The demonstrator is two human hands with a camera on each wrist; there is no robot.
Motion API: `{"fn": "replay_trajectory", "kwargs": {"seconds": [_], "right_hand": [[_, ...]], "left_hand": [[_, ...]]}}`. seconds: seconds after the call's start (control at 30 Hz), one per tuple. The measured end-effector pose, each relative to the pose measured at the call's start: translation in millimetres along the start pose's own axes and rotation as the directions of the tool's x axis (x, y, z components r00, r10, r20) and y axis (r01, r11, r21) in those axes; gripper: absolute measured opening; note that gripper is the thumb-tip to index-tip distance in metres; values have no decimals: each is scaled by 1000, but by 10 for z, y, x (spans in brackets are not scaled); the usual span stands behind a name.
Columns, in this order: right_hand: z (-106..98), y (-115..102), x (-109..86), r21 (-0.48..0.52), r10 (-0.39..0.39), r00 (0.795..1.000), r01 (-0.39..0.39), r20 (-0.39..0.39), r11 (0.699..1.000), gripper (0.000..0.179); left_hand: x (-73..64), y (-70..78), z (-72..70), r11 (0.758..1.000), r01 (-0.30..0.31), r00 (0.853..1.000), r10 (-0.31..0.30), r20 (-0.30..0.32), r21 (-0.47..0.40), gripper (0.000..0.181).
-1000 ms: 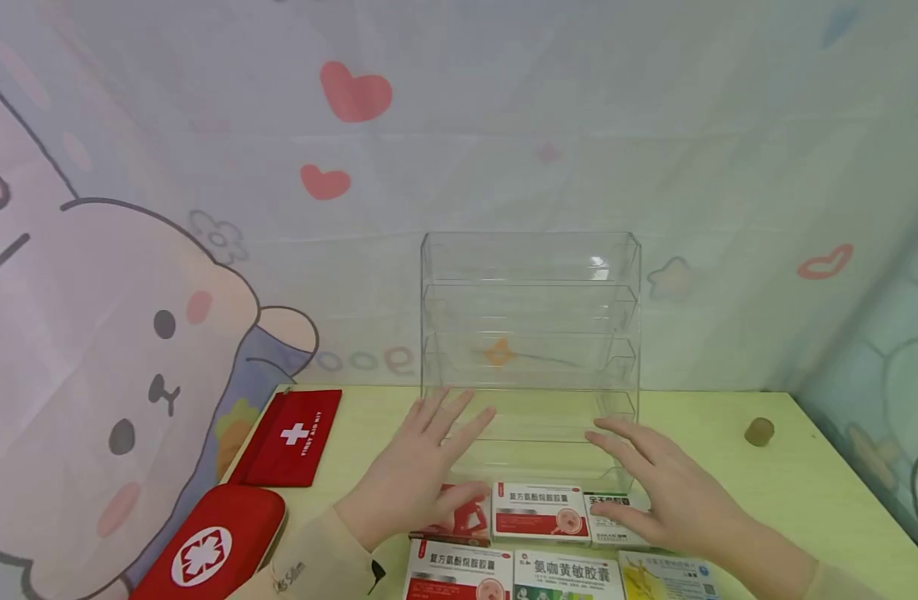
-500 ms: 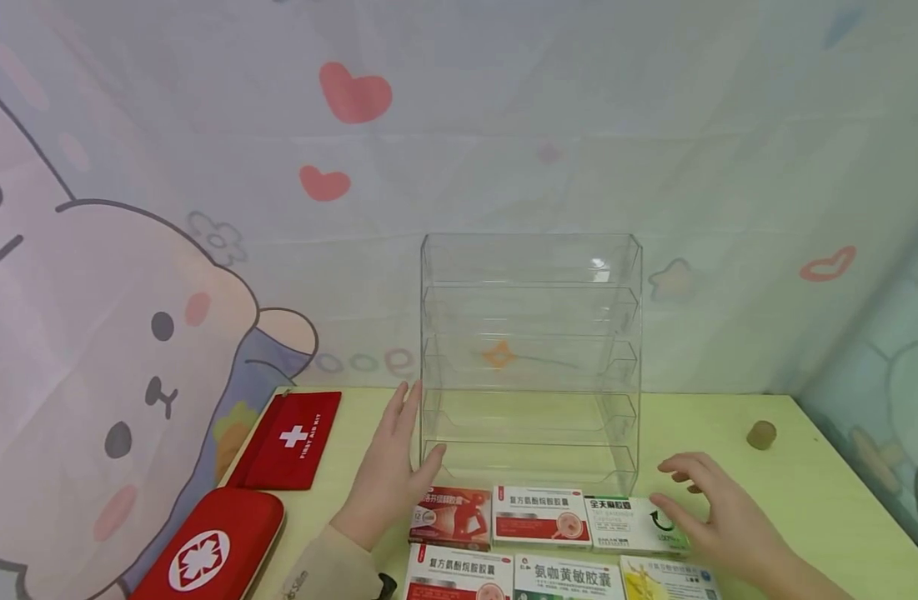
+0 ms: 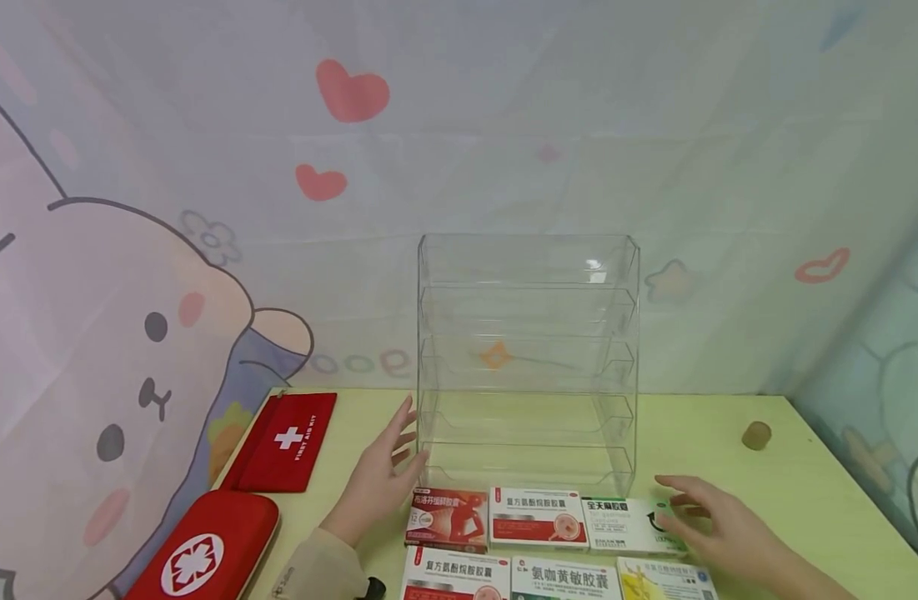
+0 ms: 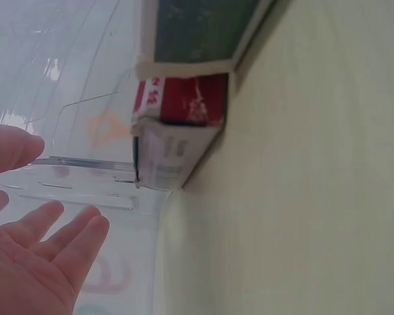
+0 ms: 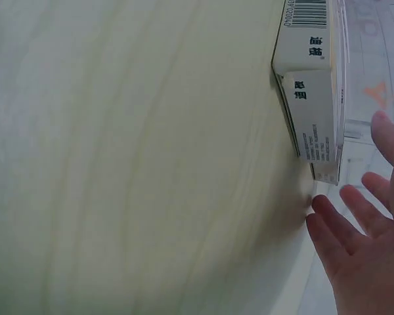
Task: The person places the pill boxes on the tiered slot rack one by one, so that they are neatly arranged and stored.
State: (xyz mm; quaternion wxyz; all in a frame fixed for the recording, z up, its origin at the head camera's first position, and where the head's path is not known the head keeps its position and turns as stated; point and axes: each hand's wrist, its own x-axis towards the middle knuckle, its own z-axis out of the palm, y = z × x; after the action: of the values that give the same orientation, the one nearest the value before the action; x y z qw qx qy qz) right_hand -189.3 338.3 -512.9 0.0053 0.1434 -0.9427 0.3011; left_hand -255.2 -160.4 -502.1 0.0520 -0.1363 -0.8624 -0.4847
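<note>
Medicine boxes (image 3: 537,515) lie before a clear rack (image 3: 529,364), hands (image 3: 379,475) (image 3: 721,525) alongside.

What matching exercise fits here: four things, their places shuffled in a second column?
Things
1. Clear plastic tiered rack
2. Flat red rectangular pouch
3. Small brown round object
4. White-and-green cardboard box with black arrow

Places
A. Nearest the right hand
B. Beyond the rounded red case
C. Upright beside the left hand
D. Near the far right corner of the pale yellow table

Pairs: 1-C, 2-B, 3-D, 4-A
</note>
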Motion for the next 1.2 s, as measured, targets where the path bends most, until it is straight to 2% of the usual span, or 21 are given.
{"fn": "replay_trajectory", "kwargs": {"seconds": [0.1,0.23,0.47,0.63,0.83,0.93,1.07,1.2], "right_hand": [[-27,46,-6,-17,-14,998,16,65,1000,67],[-51,71,-5,-43,9,992,-4,122,999,72],[-28,78,-8,-71,26,993,-18,116,997,70],[-27,79,-33,-39,4,999,-2,54,999,68],[-32,87,-36,133,59,998,-57,-16,990,66],[-17,83,-40,173,47,996,-35,-71,984,58],[-2,61,-49,182,6,985,26,-171,983,44],[-38,28,-46,168,-34,960,84,-277,982,40]], "left_hand": [[-8,-39,14,1000,-1,1000,1,-1,-28,88],[-4,-93,21,998,8,1000,-8,12,-66,87],[-6,-213,11,987,59,998,-54,37,-152,87],[-6,-240,15,980,69,997,-62,43,-185,80],[12,-244,31,977,85,996,-77,49,-193,76],[11,-236,32,976,100,994,-92,53,-191,75],[-11,-229,19,976,92,995,-84,50,-196,74],[-11,-229,18,977,81,996,-71,56,-200,73]]}}
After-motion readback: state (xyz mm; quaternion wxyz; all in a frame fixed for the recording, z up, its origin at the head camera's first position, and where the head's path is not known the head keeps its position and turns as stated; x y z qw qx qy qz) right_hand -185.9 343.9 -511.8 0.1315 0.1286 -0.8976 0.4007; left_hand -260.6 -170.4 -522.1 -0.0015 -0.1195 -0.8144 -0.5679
